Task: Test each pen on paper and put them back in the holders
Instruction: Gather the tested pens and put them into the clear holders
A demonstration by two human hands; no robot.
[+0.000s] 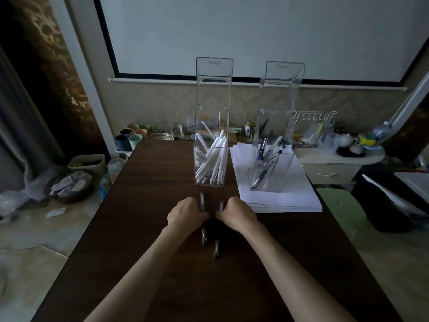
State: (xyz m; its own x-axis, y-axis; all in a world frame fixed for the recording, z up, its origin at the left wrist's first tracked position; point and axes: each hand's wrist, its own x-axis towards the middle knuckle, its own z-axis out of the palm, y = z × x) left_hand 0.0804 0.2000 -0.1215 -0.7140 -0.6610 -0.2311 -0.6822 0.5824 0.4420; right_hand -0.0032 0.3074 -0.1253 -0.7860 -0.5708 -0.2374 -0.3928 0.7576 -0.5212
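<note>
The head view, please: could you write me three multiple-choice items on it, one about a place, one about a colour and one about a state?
1. Where does the right holder stand?
A. on a shelf
B. on the stack of paper
C. on the floor

2. What colour are the pens in the left holder?
A. red
B. green
C. white

3. How are the left hand and the right hand?
A. raised and empty
B. each gripping one of the dark pens on the table
C. inside the holders

Answers: 1 B, its base sits on the sheets; 2 C, every pen in it is white; 3 B, the fingers of each hand curl on a pen lying on the wood.
</note>
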